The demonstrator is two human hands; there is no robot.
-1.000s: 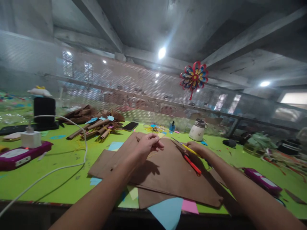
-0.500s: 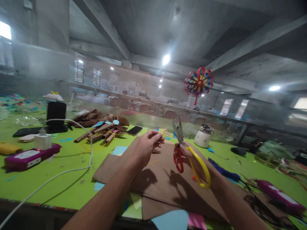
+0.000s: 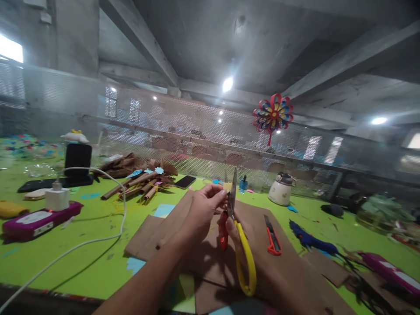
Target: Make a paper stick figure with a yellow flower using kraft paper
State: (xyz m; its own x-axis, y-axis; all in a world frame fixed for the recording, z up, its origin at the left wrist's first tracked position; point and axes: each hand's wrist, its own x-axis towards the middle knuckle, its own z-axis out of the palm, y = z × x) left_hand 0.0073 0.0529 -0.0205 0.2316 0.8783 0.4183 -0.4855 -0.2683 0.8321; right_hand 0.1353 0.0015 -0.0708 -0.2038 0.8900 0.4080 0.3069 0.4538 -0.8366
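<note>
Scissors with one yellow and one red handle (image 3: 246, 262) are in my right hand (image 3: 239, 232), blades pointing up and slightly apart. Close beside the blades is my left hand (image 3: 206, 205), its thumb and fingers pinched together; whatever lies between them is too small to make out. Both hands are over brown paper sheets (image 3: 272, 280) on the green table (image 3: 95, 258). On the paper, right of my hands, lies a red and black utility knife (image 3: 274, 238).
Rolled brown paper pieces (image 3: 138, 183) and a phone (image 3: 185, 181) lie behind on the left. A white jug (image 3: 280, 189) stands back right. A white cable (image 3: 124, 210) crosses the left side; a purple power strip (image 3: 42, 221) lies there.
My right hand has moved left with the scissors, bringing the blades beside my left fingertips. The utility knife on the paper has come into clear view.
</note>
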